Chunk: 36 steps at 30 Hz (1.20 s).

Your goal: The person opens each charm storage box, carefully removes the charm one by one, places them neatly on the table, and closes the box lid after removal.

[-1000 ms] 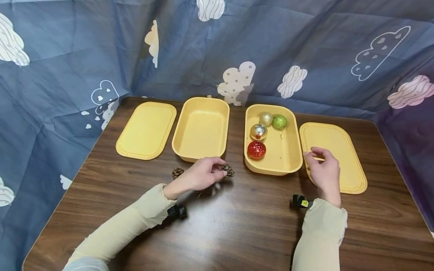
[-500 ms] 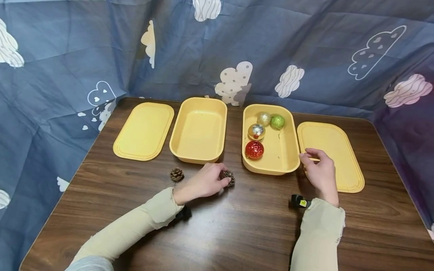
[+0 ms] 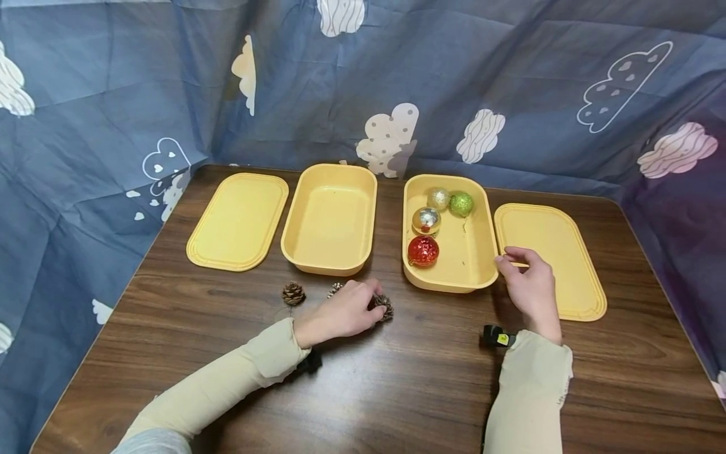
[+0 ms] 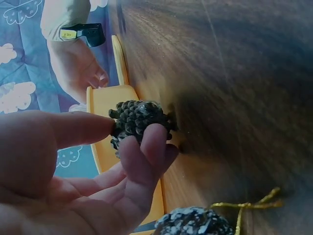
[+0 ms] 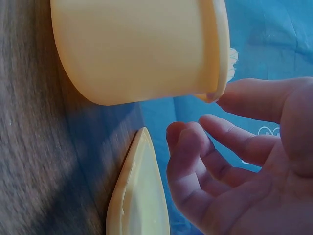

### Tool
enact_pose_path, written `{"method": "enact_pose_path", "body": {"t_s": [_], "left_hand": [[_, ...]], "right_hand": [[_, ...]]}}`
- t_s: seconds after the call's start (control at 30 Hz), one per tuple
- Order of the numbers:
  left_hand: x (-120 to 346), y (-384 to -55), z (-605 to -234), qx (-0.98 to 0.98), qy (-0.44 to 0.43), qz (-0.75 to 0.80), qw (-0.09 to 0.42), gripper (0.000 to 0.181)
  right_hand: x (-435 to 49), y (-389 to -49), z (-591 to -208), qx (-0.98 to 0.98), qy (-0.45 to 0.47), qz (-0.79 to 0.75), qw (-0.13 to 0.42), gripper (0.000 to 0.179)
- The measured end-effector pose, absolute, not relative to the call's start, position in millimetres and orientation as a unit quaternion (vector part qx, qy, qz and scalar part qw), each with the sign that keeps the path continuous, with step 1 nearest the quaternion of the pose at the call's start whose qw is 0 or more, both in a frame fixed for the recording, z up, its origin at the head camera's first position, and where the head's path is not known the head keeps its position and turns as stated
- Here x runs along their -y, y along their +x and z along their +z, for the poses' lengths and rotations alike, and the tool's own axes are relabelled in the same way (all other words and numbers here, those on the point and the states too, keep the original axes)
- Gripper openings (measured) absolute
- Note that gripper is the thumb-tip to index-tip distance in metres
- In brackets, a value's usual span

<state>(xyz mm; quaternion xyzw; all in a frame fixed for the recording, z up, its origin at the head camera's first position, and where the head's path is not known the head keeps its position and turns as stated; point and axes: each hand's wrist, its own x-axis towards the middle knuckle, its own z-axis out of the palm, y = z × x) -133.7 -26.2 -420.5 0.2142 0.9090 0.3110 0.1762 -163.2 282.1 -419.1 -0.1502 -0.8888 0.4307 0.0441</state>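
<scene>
My left hand (image 3: 343,312) pinches a brown pine cone (image 4: 137,120) between thumb and fingertips, low over the table; whether the cone touches the wood I cannot tell. A white-dusted pine cone (image 4: 193,223) with a gold string lies beside that hand, mostly hidden behind it in the head view. Farther left, another brown pine cone (image 3: 293,294) rests on the table. My right hand (image 3: 532,287) is at the near right corner of the right yellow box (image 3: 454,280), fingers loosely curled and holding nothing. Its thumb is at the box rim, seemingly touching it.
Inside the right box lie a red bauble (image 3: 423,251), a gold one (image 3: 426,221), a pale glittery one (image 3: 438,198) and a green one (image 3: 461,204). The left yellow box (image 3: 329,230) stands beyond my left hand. Flat yellow lids (image 3: 238,221) flank the boxes.
My left hand has come nearer to me and slightly right with the pine cone. The white-dusted cone now shows behind it. My right hand stays by the box as the head view shifts slightly.
</scene>
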Motion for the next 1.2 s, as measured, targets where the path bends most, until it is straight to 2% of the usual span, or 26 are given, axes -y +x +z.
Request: {"method": "enact_pose_path", "body": {"t_s": [0.4,0.63,0.97,1.2], "left_hand": [[28.8,-133.7,-418.4,-0.907,0.222,0.308,0.183,0.034],[29.7,-135.0,-419.5,-0.912,0.229,0.293,0.173,0.031],[31.7,-136.1,-416.3,-0.915,0.214,0.285,0.190,0.038],[33.1,-135.8,-413.3,-0.921,0.230,0.265,0.171,0.035]], "right_hand": [[-281.3,-162.7,-418.8,0.894,-0.147,0.421,0.035,0.046],[-282.1,-162.5,-420.1,0.893,-0.145,0.424,0.030,0.047],[-282.8,-163.1,-419.8,0.892,-0.144,0.428,0.030,0.047],[-283.3,-164.0,-420.5,0.892,-0.142,0.428,0.028,0.047]]}}
